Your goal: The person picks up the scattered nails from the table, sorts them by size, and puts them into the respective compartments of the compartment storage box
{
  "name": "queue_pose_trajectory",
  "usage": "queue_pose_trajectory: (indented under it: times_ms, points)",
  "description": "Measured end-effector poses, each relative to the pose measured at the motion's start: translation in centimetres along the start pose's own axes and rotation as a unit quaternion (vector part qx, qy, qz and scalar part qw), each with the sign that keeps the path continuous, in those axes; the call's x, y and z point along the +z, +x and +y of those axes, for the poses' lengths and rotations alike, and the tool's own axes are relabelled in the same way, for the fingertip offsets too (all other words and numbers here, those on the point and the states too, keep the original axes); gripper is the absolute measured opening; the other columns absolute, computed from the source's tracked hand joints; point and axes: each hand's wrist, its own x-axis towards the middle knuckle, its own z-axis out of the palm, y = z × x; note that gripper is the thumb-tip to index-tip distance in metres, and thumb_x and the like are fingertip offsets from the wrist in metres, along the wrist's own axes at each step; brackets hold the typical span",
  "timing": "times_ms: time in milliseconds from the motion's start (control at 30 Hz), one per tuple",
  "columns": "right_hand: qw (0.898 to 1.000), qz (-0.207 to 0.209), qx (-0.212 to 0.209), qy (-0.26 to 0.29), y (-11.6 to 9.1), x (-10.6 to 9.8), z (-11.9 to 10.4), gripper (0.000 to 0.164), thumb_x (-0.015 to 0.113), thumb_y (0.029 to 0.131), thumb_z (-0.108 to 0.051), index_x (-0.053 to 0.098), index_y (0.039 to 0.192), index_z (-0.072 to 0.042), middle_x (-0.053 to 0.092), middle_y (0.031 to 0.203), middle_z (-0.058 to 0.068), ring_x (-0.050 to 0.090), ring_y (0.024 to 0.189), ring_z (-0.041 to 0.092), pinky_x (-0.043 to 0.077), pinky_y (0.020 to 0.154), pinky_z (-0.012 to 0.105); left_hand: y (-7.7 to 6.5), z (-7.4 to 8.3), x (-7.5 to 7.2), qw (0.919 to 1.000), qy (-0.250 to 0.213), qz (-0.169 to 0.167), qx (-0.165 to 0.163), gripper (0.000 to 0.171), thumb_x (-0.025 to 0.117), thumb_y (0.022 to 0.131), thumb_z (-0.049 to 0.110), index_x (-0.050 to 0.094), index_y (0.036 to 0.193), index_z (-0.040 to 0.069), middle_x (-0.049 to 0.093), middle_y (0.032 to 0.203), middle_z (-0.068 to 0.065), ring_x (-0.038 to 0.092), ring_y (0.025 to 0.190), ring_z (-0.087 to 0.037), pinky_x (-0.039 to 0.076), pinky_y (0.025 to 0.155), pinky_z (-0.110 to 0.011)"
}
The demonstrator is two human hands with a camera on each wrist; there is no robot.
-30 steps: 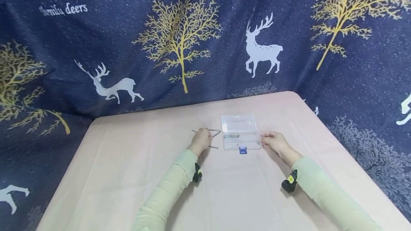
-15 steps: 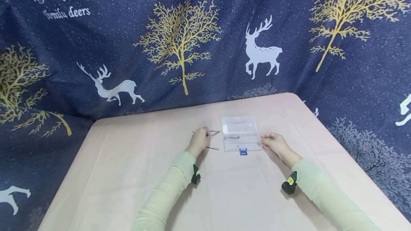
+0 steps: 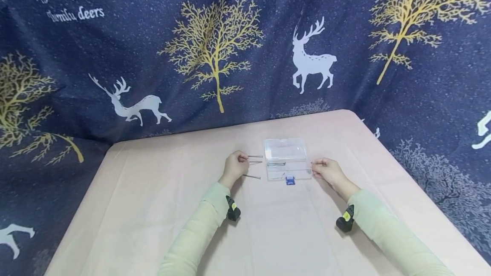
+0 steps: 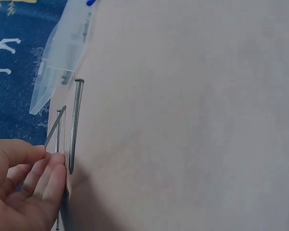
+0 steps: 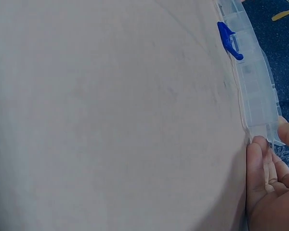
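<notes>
The step in hand looks like picking up a nail (image 4: 55, 126): the left grip (image 3: 235, 168), thumb and fingertips nearly together, pinches it, tilted, left of the open clear box (image 3: 297, 165), whose right end the right grip (image 3: 330, 171) pinches. The next move probably calls for clearing the left wall and laying it beside the stored nails (image 3: 276, 164). Loose nails (image 4: 76, 125) lie on the pale pink table (image 3: 268, 233), before a dark blue hanging (image 3: 264, 93) of trees and deer.
</notes>
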Motion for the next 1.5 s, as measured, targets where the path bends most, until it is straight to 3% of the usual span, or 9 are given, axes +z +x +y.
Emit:
queue_pose_trajectory:
  times_ms: [100,233,467,667,867,1033,1200,1500]
  points:
    - [1.000,0.000,0.001,-0.002,0.1,0.0,0.1,0.037,0.054,0.093,-0.008,0.047,0.120,0.017,0.064,0.104,0.024,0.059,0.071,-0.001,0.056,0.069,0.016,0.1,-0.4,0.2,0.9984,-0.046,0.009,-0.032,0.014,0.062,0.078,-0.004,0.064,0.091,-0.005,0.065,0.082,-0.014,0.062,0.074,-0.020,0.054,0.065,-0.026]
    - [1.000,-0.001,0.001,-0.003,0.2,0.0,0.2,0.037,0.053,0.093,-0.009,0.048,0.120,0.016,0.064,0.105,0.023,0.059,0.071,-0.001,0.055,0.069,0.015,0.2,-0.5,0.5,0.9891,-0.120,0.008,-0.085,0.016,0.063,0.079,-0.006,0.064,0.095,-0.006,0.066,0.085,-0.014,0.063,0.073,-0.015,0.056,0.066,-0.024]
    - [1.000,0.001,0.001,0.000,0.2,0.0,0.2,0.037,0.053,0.093,-0.009,0.048,0.120,0.016,0.064,0.104,0.021,0.058,0.071,-0.002,0.055,0.068,0.014,0.4,-0.6,0.5,0.9584,-0.230,-0.006,-0.169,0.023,0.062,0.085,-0.003,0.061,0.108,-0.006,0.065,0.099,-0.017,0.068,0.082,-0.017,0.058,0.077,-0.025]
    - [1.000,0.001,-0.001,0.001,0.1,0.1,0.1,0.037,0.053,0.094,-0.008,0.047,0.121,0.016,0.064,0.104,0.021,0.058,0.070,-0.002,0.055,0.067,0.014,0.5,-0.7,0.1,0.9360,-0.284,-0.028,-0.206,0.028,0.055,0.092,0.001,0.056,0.119,-0.006,0.063,0.111,-0.020,0.067,0.100,-0.026,0.056,0.083,-0.026]
    - [1.000,0.002,-0.001,0.001,0.1,0.2,0.0,0.038,0.054,0.094,-0.009,0.047,0.122,0.016,0.063,0.105,0.025,0.059,0.070,-0.001,0.055,0.067,0.015,0.5,-0.3,0.0,0.9227,-0.322,-0.040,-0.209,0.031,0.052,0.093,0.000,0.051,0.122,-0.009,0.059,0.114,-0.022,0.065,0.105,-0.028,0.055,0.086,-0.026]
    - [1.000,0.002,-0.008,0.013,0.1,0.1,-0.2,0.037,0.053,0.093,-0.008,0.047,0.120,0.017,0.066,0.090,0.009,0.058,0.067,-0.002,0.055,0.066,0.014,0.6,0.2,0.3,0.9130,-0.349,-0.048,-0.206,0.032,0.052,0.092,-0.001,0.049,0.123,-0.011,0.056,0.118,-0.024,0.062,0.111,-0.030,0.055,0.086,-0.025]
    - [1.000,0.003,-0.011,0.022,0.1,0.0,-0.2,0.036,0.054,0.093,-0.007,0.048,0.118,0.017,0.065,0.083,0.000,0.058,0.066,-0.003,0.055,0.065,0.013,0.5,0.7,0.7,0.9098,-0.359,-0.055,-0.202,0.034,0.051,0.092,-0.003,0.048,0.124,-0.013,0.055,0.118,-0.025,0.060,0.113,-0.033,0.054,0.087,-0.025]
    - [0.999,0.000,-0.017,0.033,0.0,0.0,-0.3,0.036,0.053,0.092,-0.006,0.047,0.118,0.018,0.066,0.087,0.003,0.057,0.068,-0.003,0.054,0.065,0.012,0.2,2.1,1.5,0.9028,-0.375,-0.061,-0.202,0.032,0.051,0.091,-0.005,0.048,0.122,-0.014,0.059,0.108,-0.020,0.063,0.107,-0.030,0.054,0.088,-0.027]
